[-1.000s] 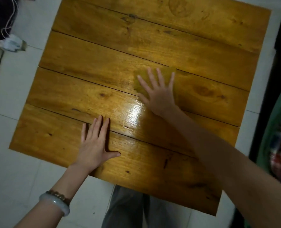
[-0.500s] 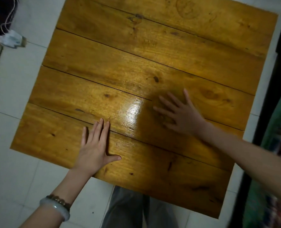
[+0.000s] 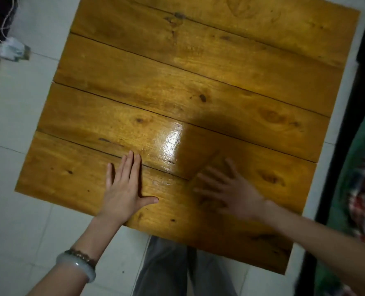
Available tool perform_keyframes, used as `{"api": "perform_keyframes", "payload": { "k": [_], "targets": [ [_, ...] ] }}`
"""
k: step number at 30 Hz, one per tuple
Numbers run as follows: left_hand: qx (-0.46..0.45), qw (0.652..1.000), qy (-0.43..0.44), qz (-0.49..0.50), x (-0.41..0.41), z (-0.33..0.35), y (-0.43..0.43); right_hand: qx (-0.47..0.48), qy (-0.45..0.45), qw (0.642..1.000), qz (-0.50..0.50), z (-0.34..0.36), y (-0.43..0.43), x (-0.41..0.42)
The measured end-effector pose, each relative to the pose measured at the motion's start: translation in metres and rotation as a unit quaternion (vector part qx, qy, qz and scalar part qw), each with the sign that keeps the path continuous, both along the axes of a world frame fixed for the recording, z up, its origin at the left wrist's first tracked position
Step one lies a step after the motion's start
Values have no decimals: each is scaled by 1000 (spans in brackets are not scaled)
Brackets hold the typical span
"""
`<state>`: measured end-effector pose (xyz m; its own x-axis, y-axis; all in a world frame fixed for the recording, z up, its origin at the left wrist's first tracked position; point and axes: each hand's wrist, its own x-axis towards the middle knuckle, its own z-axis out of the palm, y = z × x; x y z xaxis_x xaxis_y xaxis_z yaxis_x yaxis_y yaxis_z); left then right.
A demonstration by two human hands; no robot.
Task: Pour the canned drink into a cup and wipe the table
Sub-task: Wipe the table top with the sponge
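Wiping stage, by the look of it. No can or cup anywhere in view, so whether the pouring is done cannot be checked from here.

Right hand (image 3: 230, 193): palm down, fingers straight and spread, pressing flat on a yellow-brown cloth (image 3: 218, 164). It grips nothing, only bears down. The hand is blurred and the cloth is nearly the colour of the wood. Its one clear edge runs diagonally just beyond the fingertips.

Left hand (image 3: 124, 189): flat on the table (image 3: 177, 67), fingers together, thumb out toward the right hand, holding nothing. It reads as a brace. There is a pale bangle (image 3: 77, 265) on the wrist.

Position: the cloth sits on the near plank, right of centre, close to the table's near edge. The left hand is on the same plank, near it but not touching.

Key relation: nearly all the remaining table surface lies ahead of the right hand and to its left, including the far planks and the far-left corner. The planks run side to side, so strokes along the grain go left and right.

Judgement: a leftward sweep along the near plank would run into the left hand, which must lift or shift. A push away from the body is unobstructed. The right hand is the one on the cloth and the nearer to the right-hand edge.

A glare patch (image 3: 173, 142) lies between the hands, further in. I cannot tell whether it is moisture or varnish.
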<state>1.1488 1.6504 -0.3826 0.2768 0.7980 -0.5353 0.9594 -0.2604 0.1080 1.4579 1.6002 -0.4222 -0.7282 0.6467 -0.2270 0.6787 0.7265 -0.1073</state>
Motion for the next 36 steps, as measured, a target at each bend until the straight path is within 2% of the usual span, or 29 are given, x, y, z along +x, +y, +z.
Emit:
{"api": "perform_keyframes", "payload": {
  "k": [4,7,9,11,13,15,17,19,23,25,28,30,31,34,36],
  "targets": [
    [8,1000,-4,-3,-2,-3,-2,-3,-35,985,-170,2,60,55],
    [6,1000,-6,-4,-2,-3,-2,13,-51,954,-294,-6,123,22],
    [5,1000,-3,-3,0,-2,-3,26,-30,933,-359,-7,149,-20],
    [4,1000,-3,4,2,-2,-2,27,-13,938,-345,-7,148,-55],
    [1,1000,-2,10,4,0,-1,28,6,967,-253,-8,114,-76],
    [-8,1000,1,16,6,2,-1,19,25,987,-159,-7,60,-75],
    [-12,1000,-4,28,7,5,0,10,12,993,-113,-7,9,-48],
    [-17,999,-7,38,8,5,1,13,-8,990,-138,-5,-18,-4],
    [-18,999,-6,45,7,4,1,2,-42,948,-315,2,15,63],
    [-19,999,-4,44,8,3,0,-2,-48,924,-379,3,59,58],
    [-22,999,-8,48,8,4,1,9,-35,898,-438,-5,120,8],
    [-23,998,-11,51,8,5,1,27,-14,902,-430,-8,135,-34],
    [-24,998,-11,52,9,6,1,32,-3,916,-399,-9,132,-54],
    [-23,998,-7,55,10,7,0,31,16,965,-261,-10,82,-90],
    [-20,998,-9,54,10,7,0,22,34,977,-208,-8,36,-83]
  ]
}}
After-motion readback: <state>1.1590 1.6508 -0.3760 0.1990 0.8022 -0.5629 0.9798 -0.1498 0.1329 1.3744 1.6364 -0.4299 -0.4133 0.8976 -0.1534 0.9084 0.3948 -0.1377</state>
